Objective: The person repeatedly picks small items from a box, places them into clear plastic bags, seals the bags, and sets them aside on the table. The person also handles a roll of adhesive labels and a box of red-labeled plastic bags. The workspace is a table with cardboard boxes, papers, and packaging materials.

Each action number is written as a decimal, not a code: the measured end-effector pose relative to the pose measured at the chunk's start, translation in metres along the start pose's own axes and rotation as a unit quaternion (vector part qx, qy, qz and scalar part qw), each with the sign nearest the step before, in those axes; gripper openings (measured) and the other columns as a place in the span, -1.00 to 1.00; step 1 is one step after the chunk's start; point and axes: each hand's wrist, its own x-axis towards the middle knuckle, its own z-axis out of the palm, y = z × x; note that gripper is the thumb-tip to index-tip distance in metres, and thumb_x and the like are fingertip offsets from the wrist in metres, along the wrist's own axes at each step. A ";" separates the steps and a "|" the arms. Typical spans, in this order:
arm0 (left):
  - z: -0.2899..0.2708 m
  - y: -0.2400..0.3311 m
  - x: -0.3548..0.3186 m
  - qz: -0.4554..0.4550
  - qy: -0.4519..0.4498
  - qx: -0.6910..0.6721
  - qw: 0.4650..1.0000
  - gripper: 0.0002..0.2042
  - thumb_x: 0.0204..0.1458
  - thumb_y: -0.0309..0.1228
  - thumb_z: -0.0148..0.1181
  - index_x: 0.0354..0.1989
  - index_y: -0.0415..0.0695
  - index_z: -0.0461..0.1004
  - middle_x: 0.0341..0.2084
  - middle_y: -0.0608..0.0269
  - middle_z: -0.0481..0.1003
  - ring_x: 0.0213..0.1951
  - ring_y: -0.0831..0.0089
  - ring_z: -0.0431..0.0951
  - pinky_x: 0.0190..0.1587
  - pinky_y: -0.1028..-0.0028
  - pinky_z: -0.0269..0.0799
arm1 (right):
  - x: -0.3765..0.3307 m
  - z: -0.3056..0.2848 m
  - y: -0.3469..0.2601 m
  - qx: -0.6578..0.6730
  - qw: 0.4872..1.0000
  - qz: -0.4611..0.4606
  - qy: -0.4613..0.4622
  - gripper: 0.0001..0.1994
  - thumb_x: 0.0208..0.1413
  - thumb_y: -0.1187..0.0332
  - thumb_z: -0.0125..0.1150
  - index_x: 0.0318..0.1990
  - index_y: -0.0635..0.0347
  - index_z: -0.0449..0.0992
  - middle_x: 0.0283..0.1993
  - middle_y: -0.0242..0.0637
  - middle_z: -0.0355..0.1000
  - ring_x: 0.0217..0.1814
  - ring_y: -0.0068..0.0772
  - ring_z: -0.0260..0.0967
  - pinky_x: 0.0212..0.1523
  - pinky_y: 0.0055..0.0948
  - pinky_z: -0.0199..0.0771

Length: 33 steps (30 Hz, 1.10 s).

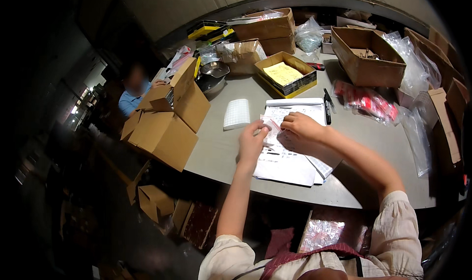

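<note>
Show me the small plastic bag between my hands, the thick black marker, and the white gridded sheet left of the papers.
Small plastic bag (271, 124): head view, on its upper part.
Black marker (327, 111): head view, on its barrel.
White gridded sheet (237, 114): head view, middle of its face.

- Two hands (252, 141) are working over one worktop (216, 144).
- One small clear bag (269, 126) is showing at their fingertips.
- Two black pens (328, 111) are lying together.
- Two gridded white sheets (237, 113) are showing.
- One black-and-yellow box (306, 84) is holding yellow paper (283, 74).
- At least two metal bowls (215, 69) are standing together.
- Several cardboard boxes (164, 140) are overlapping, too many for exact counting.
- One co-worker (129, 102) is showing.
</note>
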 end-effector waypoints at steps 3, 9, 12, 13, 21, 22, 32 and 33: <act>0.013 0.000 0.015 -0.012 0.019 -0.060 0.998 -0.78 0.16 -0.43 0.25 -0.14 -0.34 0.63 0.00 0.09 0.60 0.07 0.29 0.56 0.17 0.36 0.41 | -0.003 0.008 -0.001 -0.018 1.000 0.008 0.016 -0.88 0.01 0.45 0.19 -0.26 0.18 0.53 -0.17 -0.18 0.51 -0.02 -0.08 0.46 0.06 -0.19 0.51; 0.018 0.003 0.014 -0.024 0.038 -0.036 0.998 -0.79 0.20 -0.46 0.21 -0.12 -0.36 0.64 -0.26 0.14 0.68 -0.19 0.41 0.65 -0.09 0.47 0.51 | -0.008 0.008 -0.001 0.058 0.995 0.076 0.038 -0.85 0.07 0.46 0.21 -0.20 0.24 0.57 -0.18 -0.13 0.49 -0.03 -0.05 0.44 0.02 -0.19 0.50; 0.014 0.004 0.014 -0.005 0.046 0.046 0.998 -0.79 0.21 -0.45 0.21 -0.15 -0.37 0.63 -0.32 0.10 0.69 -0.28 0.44 0.65 -0.17 0.46 0.52 | -0.009 0.010 -0.001 0.066 0.989 0.089 0.094 -0.88 0.08 0.49 0.24 -0.21 0.25 0.54 -0.20 -0.10 0.46 -0.08 -0.01 0.41 -0.01 -0.15 0.46; 0.014 0.007 0.014 -0.002 0.048 0.072 0.996 -0.79 0.22 -0.44 0.21 -0.16 -0.38 0.63 -0.33 0.08 0.69 -0.31 0.44 0.65 -0.19 0.45 0.53 | -0.009 0.010 -0.003 0.066 0.984 0.106 0.126 -0.88 0.08 0.51 0.25 -0.22 0.25 0.52 -0.20 -0.10 0.45 -0.09 0.00 0.40 -0.03 -0.14 0.45; 0.034 0.011 0.008 -0.088 0.000 -0.081 0.993 -0.77 0.28 -0.40 0.17 -0.19 -0.37 0.60 -0.37 0.15 0.65 -0.31 0.46 0.65 -0.24 0.47 0.57 | 0.011 -0.007 -0.030 -0.011 0.957 0.067 0.280 -0.72 -0.17 0.57 0.29 -0.23 0.17 0.46 -0.21 -0.18 0.42 -0.10 -0.02 0.39 -0.07 -0.18 0.44; 0.039 0.014 0.006 -0.084 -0.009 -0.117 0.990 -0.78 0.29 -0.40 0.17 -0.19 -0.36 0.60 -0.36 0.16 0.65 -0.31 0.48 0.65 -0.24 0.48 0.57 | 0.011 -0.003 -0.029 -0.032 0.958 0.064 0.278 -0.72 -0.17 0.55 0.29 -0.22 0.17 0.46 -0.21 -0.18 0.41 -0.10 -0.03 0.38 -0.05 -0.17 0.44; 0.046 0.023 -0.001 -0.090 -0.038 -0.203 0.974 -0.77 0.25 -0.43 0.17 -0.14 -0.41 0.58 -0.24 0.06 0.65 -0.26 0.39 0.67 -0.18 0.47 0.60 | 0.008 0.002 -0.029 -0.069 0.958 0.088 0.263 -0.73 -0.14 0.44 0.32 -0.21 0.16 0.47 -0.18 -0.21 0.42 -0.05 -0.07 0.38 0.07 -0.18 0.39; 0.045 0.024 -0.002 -0.091 -0.036 -0.205 0.974 -0.77 0.24 -0.43 0.17 -0.13 -0.41 0.58 -0.24 0.07 0.65 -0.26 0.39 0.67 -0.18 0.47 0.60 | 0.008 0.002 -0.030 -0.051 0.961 0.084 0.259 -0.74 -0.13 0.44 0.32 -0.21 0.15 0.49 -0.18 -0.22 0.44 -0.04 -0.08 0.39 0.08 -0.18 0.38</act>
